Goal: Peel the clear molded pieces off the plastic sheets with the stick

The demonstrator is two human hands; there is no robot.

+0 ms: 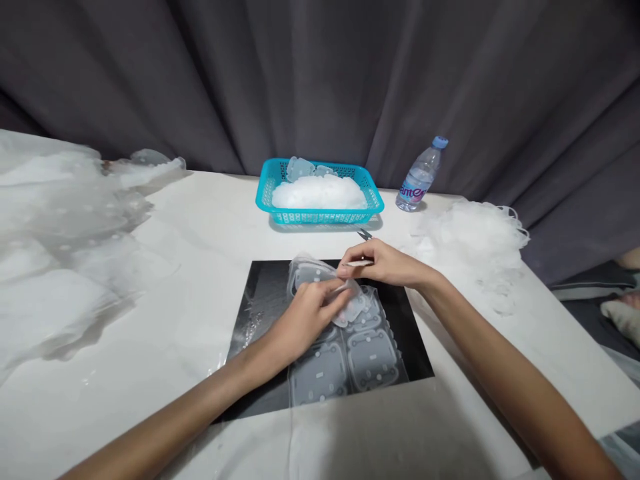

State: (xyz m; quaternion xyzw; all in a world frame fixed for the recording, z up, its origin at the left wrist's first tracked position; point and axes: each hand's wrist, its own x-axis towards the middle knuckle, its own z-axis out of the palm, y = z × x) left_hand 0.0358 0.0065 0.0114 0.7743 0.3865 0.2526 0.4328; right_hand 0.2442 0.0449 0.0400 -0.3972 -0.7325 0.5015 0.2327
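Note:
A translucent, flexible plastic sheet of rounded-square moulded pieces (320,373) lies on a black mat (417,353). Its far part is lifted and folded over. My left hand (313,307) is closed on this raised part, thumb and fingers pinching it. Beside it, my right hand (380,261) is closed around small snips (365,235), whose dark open tips stick out past the knuckles, with a pale handle part under the fingers. The right thumb and fingertip meet at the sheet's raised edge; whether they pinch it too is hard to make out.
Behind the mat stands a turquoise basket (320,217) holding white translucent pieces. A water bottle (417,180) is to its right. A heap of clear trimmings (475,233) lies at the right, and a large pile of translucent sheets (60,247) covers the left. A grey curtain (320,80) hangs behind.

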